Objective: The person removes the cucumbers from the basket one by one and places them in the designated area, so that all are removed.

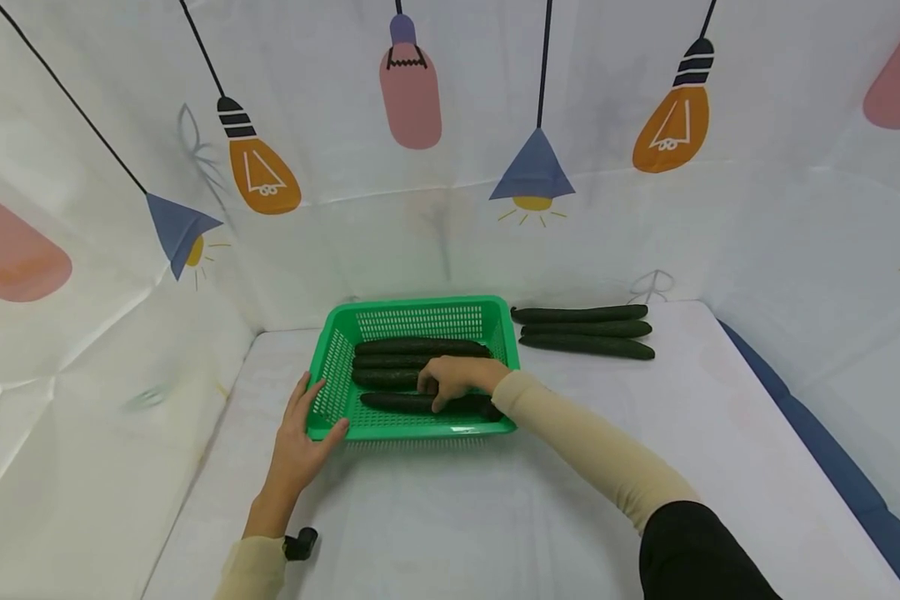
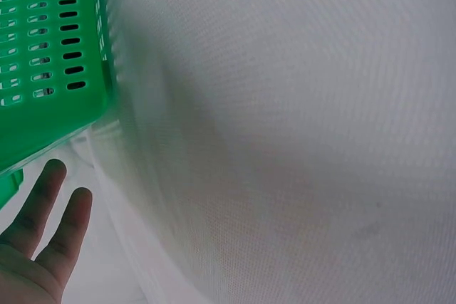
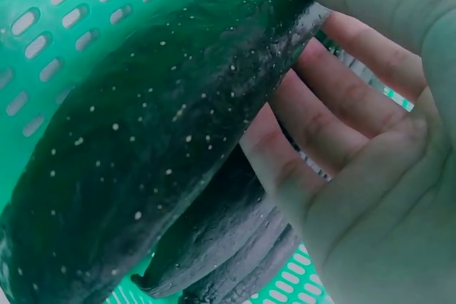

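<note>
One white bench (image 1: pixel 450 525) bears a green basket (image 1: pixel 405 434); three loose cucumbers (image 1: pixel 585 329) lie near its three o'clock. My left grip (image 1: pixel 303 435) is spread at its eight o'clock corner; inside, my right grip (image 1: pixel 453 378) pinches the nearest cucumber (image 1: pixel 393 403) at six o'clock, three inner cucumbers (image 1: pixel 420 345) toward eleven.

White sheeting (image 1: pixel 375 250), printed with blue lamps (image 1: pixel 534 171) and orange bulbs (image 1: pixel 671 125), hangs behind and beside a white-covered table (image 1: pixel 450 525).

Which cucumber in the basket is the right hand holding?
The cucumber along the near side of the basket; a gap sets it apart from the other three there.
</note>
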A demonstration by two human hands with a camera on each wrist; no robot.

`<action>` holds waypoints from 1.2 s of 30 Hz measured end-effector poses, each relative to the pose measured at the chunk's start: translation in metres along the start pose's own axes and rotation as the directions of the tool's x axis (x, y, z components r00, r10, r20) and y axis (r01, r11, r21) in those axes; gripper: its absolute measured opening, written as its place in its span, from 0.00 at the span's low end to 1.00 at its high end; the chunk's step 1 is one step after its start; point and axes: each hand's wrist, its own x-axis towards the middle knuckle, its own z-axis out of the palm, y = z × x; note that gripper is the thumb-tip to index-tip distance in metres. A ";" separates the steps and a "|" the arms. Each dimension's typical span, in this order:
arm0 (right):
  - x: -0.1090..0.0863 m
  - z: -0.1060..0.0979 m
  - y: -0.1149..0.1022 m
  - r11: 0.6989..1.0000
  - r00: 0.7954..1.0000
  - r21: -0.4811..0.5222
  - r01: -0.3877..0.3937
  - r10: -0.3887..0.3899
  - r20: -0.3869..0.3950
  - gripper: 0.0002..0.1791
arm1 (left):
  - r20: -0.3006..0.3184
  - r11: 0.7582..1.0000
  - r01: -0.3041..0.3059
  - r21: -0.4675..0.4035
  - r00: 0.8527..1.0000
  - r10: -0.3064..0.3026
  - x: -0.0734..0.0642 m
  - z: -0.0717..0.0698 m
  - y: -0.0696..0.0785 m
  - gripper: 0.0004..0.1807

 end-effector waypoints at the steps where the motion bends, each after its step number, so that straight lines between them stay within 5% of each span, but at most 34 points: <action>1: 0.000 0.000 0.000 1.000 1.000 -0.002 0.003 -0.003 -0.001 0.25 | -0.001 1.000 -0.001 0.002 1.000 0.001 0.000 0.000 0.000 0.44; 36: -0.017 -0.022 0.003 0.985 0.983 0.098 0.142 -0.129 -0.132 0.19 | -0.007 1.000 -0.009 -0.005 1.000 0.009 -0.002 0.000 -0.002 0.44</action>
